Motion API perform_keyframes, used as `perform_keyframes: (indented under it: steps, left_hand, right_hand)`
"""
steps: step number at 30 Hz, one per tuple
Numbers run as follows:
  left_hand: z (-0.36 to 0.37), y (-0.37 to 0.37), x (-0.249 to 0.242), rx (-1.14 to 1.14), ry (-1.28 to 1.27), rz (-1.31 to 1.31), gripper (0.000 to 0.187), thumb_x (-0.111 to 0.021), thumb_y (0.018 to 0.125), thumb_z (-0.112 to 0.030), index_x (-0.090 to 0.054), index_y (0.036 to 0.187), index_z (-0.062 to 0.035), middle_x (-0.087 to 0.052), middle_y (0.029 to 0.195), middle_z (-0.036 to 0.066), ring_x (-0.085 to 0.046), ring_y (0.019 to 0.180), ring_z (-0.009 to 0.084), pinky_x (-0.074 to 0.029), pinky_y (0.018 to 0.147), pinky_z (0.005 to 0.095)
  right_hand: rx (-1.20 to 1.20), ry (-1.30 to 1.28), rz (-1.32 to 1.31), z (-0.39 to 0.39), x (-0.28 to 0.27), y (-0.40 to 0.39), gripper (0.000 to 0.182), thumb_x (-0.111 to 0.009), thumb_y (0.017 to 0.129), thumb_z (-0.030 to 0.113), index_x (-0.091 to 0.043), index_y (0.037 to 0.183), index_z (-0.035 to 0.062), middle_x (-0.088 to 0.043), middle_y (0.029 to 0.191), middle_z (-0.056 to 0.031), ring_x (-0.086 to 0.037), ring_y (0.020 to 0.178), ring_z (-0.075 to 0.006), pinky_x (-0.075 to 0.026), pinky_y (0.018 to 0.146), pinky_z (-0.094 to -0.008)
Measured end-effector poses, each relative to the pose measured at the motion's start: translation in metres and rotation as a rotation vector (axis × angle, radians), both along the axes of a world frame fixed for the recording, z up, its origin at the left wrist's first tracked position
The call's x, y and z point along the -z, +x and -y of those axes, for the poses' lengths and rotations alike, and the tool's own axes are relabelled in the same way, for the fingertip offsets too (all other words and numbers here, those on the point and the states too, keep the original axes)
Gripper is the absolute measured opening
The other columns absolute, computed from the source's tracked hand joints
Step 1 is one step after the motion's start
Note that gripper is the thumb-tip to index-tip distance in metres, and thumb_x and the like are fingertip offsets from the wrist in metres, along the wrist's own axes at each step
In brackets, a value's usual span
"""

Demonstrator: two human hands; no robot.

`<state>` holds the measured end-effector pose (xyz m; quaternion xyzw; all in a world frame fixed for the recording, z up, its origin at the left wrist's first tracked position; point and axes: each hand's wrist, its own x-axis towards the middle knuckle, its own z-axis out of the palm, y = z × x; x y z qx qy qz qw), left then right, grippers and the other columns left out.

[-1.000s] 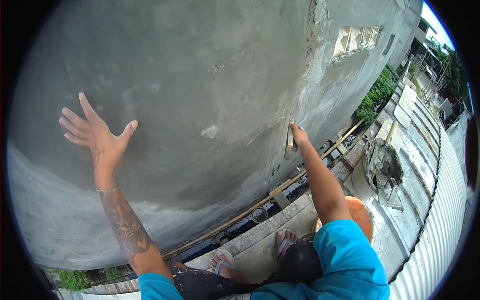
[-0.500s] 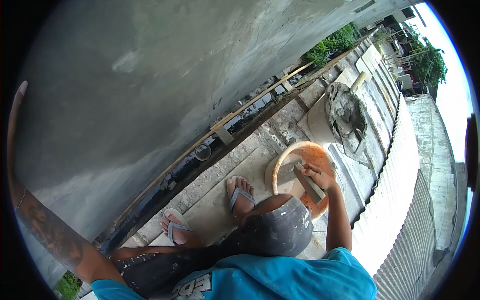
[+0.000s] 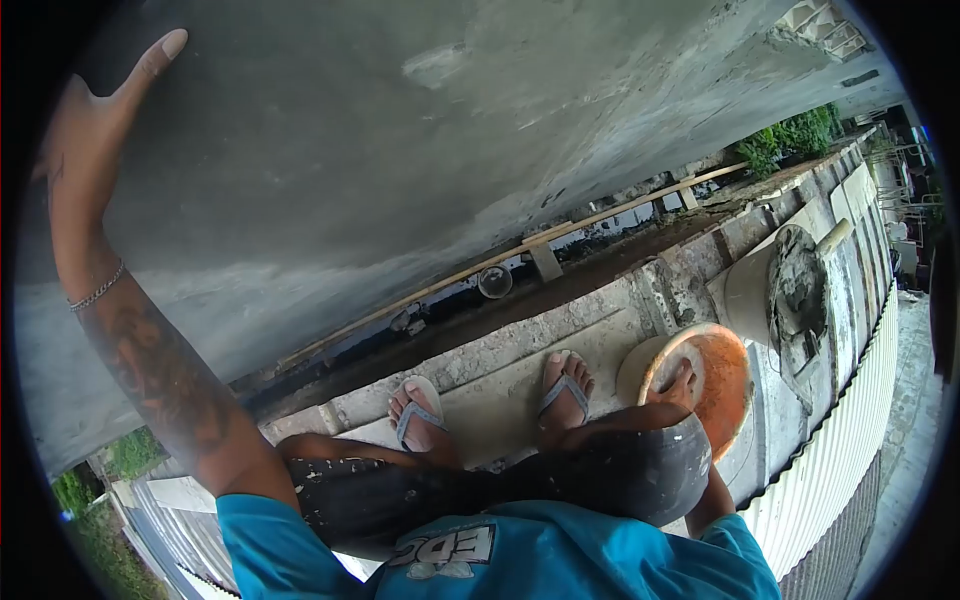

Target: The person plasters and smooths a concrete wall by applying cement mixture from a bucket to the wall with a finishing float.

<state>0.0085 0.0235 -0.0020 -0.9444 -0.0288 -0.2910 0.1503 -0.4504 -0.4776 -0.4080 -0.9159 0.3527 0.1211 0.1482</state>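
My left hand is raised at the upper left beside the grey plastered wall. Its thumb is stretched out, away from the other fingers, with nothing seen in it. My right hand reaches into the orange-lined bucket beside my knee. Its visible fingers look apart over the pale patch inside the bucket, and my knee hides part of the hand. Behind that stands a bucket of wet grey mortar, with a pale handle at its rim.
My sandalled feet rest on a concrete ledge. Between ledge and wall runs a dark wet gap with a long wooden strip and a small round container. Corrugated roofing lies at the right.
The view has shifted, bringing more of my left arm and hand into sight. My right hand has gone lower into the bucket, and the flat grey tool it held is no longer visible.
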Motion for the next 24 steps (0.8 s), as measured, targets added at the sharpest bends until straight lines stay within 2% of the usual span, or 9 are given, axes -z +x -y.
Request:
perform_keyframes:
  steps: [2, 3, 6, 7, 10, 11, 19, 22, 24]
  left_hand:
    - [0.000, -0.003, 0.002, 0.028, 0.007, 0.036, 0.086, -0.073, 0.067, -0.075, -0.055, 0.084, 0.0072, -0.050, 0.079, 0.013, -0.052, 0.076, 0.0230, -0.046, 0.073, 0.0362]
    - [0.000, -0.004, 0.003, 0.041, 0.005, 0.053, 0.086, -0.073, 0.067, -0.075, -0.054, 0.085, 0.0070, -0.049, 0.079, 0.013, -0.051, 0.076, 0.0232, -0.045, 0.073, 0.0364]
    - [-0.002, -0.006, 0.005, 0.086, 0.012, 0.102, 0.086, -0.073, 0.067, -0.074, -0.052, 0.086, 0.0064, -0.047, 0.081, 0.014, -0.049, 0.078, 0.0239, -0.044, 0.074, 0.0371]
    - [-0.002, -0.007, 0.005, 0.100, 0.016, 0.118, 0.086, -0.073, 0.067, -0.074, -0.052, 0.086, 0.0062, -0.046, 0.081, 0.014, -0.049, 0.078, 0.0242, -0.044, 0.074, 0.0374]
    - [-0.001, -0.008, 0.007, 0.136, 0.037, 0.156, 0.086, -0.073, 0.067, -0.074, -0.050, 0.087, 0.0057, -0.044, 0.083, 0.015, -0.047, 0.080, 0.0249, -0.043, 0.075, 0.0381]
    - [-0.001, -0.006, 0.007, 0.151, 0.036, 0.163, 0.086, -0.073, 0.067, -0.074, -0.049, 0.088, 0.0055, -0.044, 0.083, 0.015, -0.046, 0.080, 0.0252, -0.042, 0.075, 0.0384]
    - [-0.005, -0.002, 0.005, 0.193, 0.032, 0.220, 0.086, -0.073, 0.068, -0.074, -0.043, 0.091, 0.0041, -0.038, 0.087, 0.018, -0.041, 0.085, 0.0271, -0.039, 0.077, 0.0403]
    - [-0.008, -0.001, 0.006, 0.204, 0.030, 0.239, 0.087, -0.073, 0.068, -0.073, -0.041, 0.092, 0.0035, -0.036, 0.089, 0.018, -0.039, 0.086, 0.0279, -0.038, 0.078, 0.0411]
    - [-0.008, -0.002, 0.007, 0.220, 0.033, 0.248, 0.087, -0.073, 0.068, -0.073, -0.040, 0.093, 0.0032, -0.034, 0.090, 0.019, -0.037, 0.087, 0.0284, -0.037, 0.079, 0.0415]
  right_hand:
    - [-0.023, 0.098, -0.072, 0.001, -0.013, -0.007, 0.098, -0.075, 0.069, 0.027, -0.020, 0.148, 0.0079, -0.034, 0.138, -0.0276, -0.051, 0.114, -0.0519, -0.048, 0.090, -0.0541]
    - [0.029, 0.044, -0.165, -0.005, -0.015, -0.001, 0.097, -0.076, 0.068, 0.027, -0.023, 0.146, 0.0075, -0.038, 0.136, -0.0292, -0.053, 0.112, -0.0518, -0.049, 0.090, -0.0539]
    - [0.071, 0.010, -0.152, -0.023, -0.038, 0.020, 0.096, -0.080, 0.068, 0.031, -0.027, 0.144, 0.0076, -0.043, 0.133, -0.0305, -0.055, 0.109, -0.0514, -0.048, 0.090, -0.0534]
    - [0.129, -0.042, -0.025, -0.031, -0.040, 0.029, 0.095, -0.081, 0.067, 0.032, -0.029, 0.143, 0.0094, -0.045, 0.132, -0.0286, -0.057, 0.106, -0.0512, -0.048, 0.090, -0.0529]
    - [0.140, -0.087, 0.111, -0.039, -0.042, 0.031, 0.093, -0.081, 0.067, 0.031, -0.030, 0.143, 0.0121, -0.047, 0.133, -0.0256, -0.056, 0.109, -0.0500, -0.047, 0.092, -0.0520]
    - [0.003, -0.184, 0.259, -0.025, -0.013, 0.008, 0.095, -0.082, 0.066, 0.028, -0.030, 0.144, 0.0161, -0.044, 0.138, -0.0227, -0.056, 0.111, -0.0483, -0.046, 0.094, -0.0510]
    - [-0.008, -0.086, -0.193, 0.008, 0.027, -0.026, 0.091, -0.075, 0.075, 0.018, -0.021, 0.149, 0.0195, -0.035, 0.147, -0.0236, -0.050, 0.122, -0.0463, -0.045, 0.098, -0.0482]
    - [0.190, -0.141, -0.139, 0.019, 0.074, -0.038, 0.089, -0.070, 0.080, 0.015, -0.016, 0.151, 0.0195, -0.033, 0.147, -0.0261, -0.047, 0.125, -0.0464, -0.046, 0.099, -0.0478]
    - [0.106, -0.242, -0.047, 0.010, 0.076, -0.044, 0.092, -0.072, 0.078, 0.019, -0.016, 0.151, 0.0180, -0.034, 0.146, -0.0267, -0.049, 0.122, -0.0474, -0.047, 0.098, -0.0488]
